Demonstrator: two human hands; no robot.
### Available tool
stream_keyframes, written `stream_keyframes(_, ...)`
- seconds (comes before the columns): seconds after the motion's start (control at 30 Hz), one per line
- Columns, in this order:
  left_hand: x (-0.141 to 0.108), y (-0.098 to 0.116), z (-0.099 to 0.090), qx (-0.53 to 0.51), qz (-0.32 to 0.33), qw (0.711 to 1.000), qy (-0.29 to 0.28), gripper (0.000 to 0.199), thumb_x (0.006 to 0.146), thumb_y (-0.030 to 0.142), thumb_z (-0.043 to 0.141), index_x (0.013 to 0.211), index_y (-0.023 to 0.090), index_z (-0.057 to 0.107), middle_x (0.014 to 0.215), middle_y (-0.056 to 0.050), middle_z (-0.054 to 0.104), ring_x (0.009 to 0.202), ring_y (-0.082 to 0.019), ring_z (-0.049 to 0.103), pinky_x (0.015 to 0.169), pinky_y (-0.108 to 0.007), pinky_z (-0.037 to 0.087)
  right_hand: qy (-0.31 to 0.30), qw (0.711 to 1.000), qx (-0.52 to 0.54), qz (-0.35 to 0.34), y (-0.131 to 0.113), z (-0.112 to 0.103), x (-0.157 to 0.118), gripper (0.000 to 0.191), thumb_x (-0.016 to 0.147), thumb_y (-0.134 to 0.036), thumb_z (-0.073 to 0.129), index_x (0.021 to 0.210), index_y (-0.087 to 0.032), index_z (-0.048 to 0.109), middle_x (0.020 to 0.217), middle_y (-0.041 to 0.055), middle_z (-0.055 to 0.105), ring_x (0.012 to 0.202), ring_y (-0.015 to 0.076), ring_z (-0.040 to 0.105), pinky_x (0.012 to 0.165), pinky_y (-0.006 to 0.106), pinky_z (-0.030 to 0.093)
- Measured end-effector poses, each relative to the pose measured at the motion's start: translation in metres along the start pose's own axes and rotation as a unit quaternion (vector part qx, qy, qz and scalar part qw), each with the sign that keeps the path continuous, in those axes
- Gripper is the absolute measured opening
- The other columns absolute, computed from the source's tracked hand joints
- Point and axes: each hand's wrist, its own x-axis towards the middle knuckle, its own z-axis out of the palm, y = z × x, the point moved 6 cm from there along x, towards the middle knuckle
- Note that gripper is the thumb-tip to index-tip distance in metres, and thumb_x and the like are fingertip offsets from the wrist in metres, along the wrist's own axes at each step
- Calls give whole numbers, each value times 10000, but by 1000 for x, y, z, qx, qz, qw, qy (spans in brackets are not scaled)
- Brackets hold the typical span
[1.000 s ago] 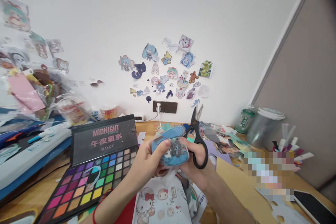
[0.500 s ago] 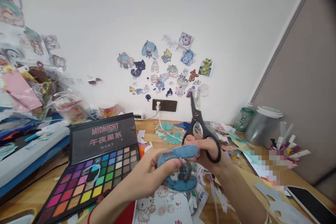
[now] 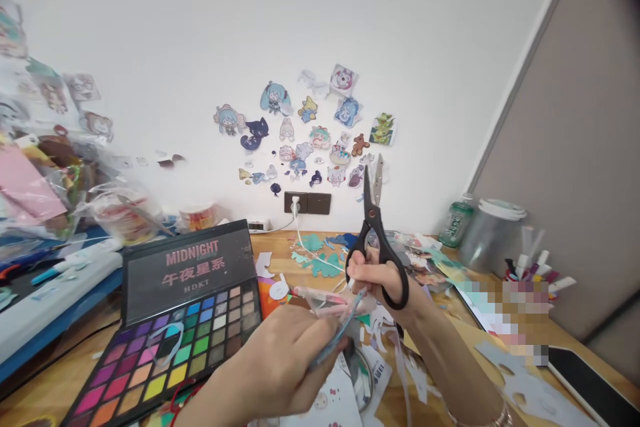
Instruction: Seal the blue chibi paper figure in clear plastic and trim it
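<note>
My left hand [image 3: 287,353] is closed around a thin blue cutout [image 3: 344,328], which looks like a flat paper figure and is now turned edge-on, so its printed face is hidden. In my right hand [image 3: 376,278] is a pair of black-handled scissors [image 3: 371,215]. Thumb and fingers go through its loops, and the blades point up, a little apart. The fingertips of my right hand also meet the upper end of the cutout. Below my hands lies a white sheet with small cartoon prints [image 3: 327,407], next to a roll of clear tape [image 3: 363,380].
An open eyeshadow palette [image 3: 187,273] stands on the left. Coloured paper scraps [image 3: 320,260] cover the back of the desk [image 3: 280,247]. On the right are a green bottle [image 3: 456,223], a lidded tub [image 3: 493,237], markers [image 3: 530,267] and a phone [image 3: 590,380]. Stickers dot the wall.
The blue cutout has turned from face-on to edge-on as my left hand rotated, its back now towards me. The scissors stay upright in my right hand. The view has shifted slightly right.
</note>
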Motion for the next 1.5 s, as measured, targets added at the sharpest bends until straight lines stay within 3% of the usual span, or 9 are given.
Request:
stream_keyframes(0.2,2,9,0,-7,-8,999,-39,183,884,87,377,919,129,552,589,-41,615,482,-149,516,476,-252,445,-29,999,4,29,6,5,3,266,520,-206,747,573,-178,487,492,-75,409,425,58,316,442,226,260)
stream_keyframes(0.33,-1,-22,1,-117,-237,964,-14,263,891,171,436,649,183,538,456,33,503,383,-91,433,404,-193,349,3,999,29,-23,-13,5,-3,286,587,-216,742,595,-181,458,519,-87,367,459,53,291,471,220,260)
stream_keyframes(0.43,-13,-47,9,-221,-433,874,17,330,896,273,457,593,178,548,488,17,555,455,-101,506,463,-180,395,23,996,49,-64,-26,2,-13,268,647,-219,726,636,-188,460,550,-85,377,472,57,289,489,227,286)
stream_keyframes(0.57,-20,-56,14,-343,-523,777,69,214,825,365,579,763,174,652,676,-24,682,639,-153,614,601,-213,483,-6,997,12,-78,-35,6,-25,264,672,-250,716,633,-194,460,524,-81,378,470,72,335,485,236,297)
stream_keyframes(0.9,-21,-44,24,-621,-591,480,188,339,906,312,457,668,124,608,422,-24,574,298,-82,460,289,-143,371,-67,994,68,-47,22,38,-16,325,682,-387,706,632,-206,441,500,-38,503,469,109,463,466,236,351)
stream_keyframes(1.03,-24,-47,24,-654,-605,360,275,394,950,155,336,625,121,555,423,7,526,307,-30,438,300,-80,310,60,986,139,-74,45,38,-5,365,579,-329,771,597,-216,425,512,-66,460,465,96,430,437,224,381)
stream_keyframes(1.1,-24,-51,26,-651,-601,379,268,358,947,167,352,677,110,580,442,-4,550,321,-38,457,311,-88,327,88,984,138,-73,43,34,1,400,561,-339,771,544,-215,391,502,-70,417,453,89,399,423,223,374)
stream_keyframes(1.33,-23,-55,36,-573,-563,595,21,327,846,445,528,879,128,602,517,-48,650,419,-145,592,395,-202,458,52,991,87,-89,3,8,2,265,607,-312,746,595,-202,505,612,-11,546,555,135,503,554,278,441)
stream_keyframes(1.5,-19,-49,35,-567,-538,623,-3,301,817,452,546,849,155,591,563,-41,668,418,-150,612,365,-192,420,-12,997,16,-71,-8,7,-11,261,560,-270,761,709,-213,555,700,4,581,660,180,562,680,330,467)
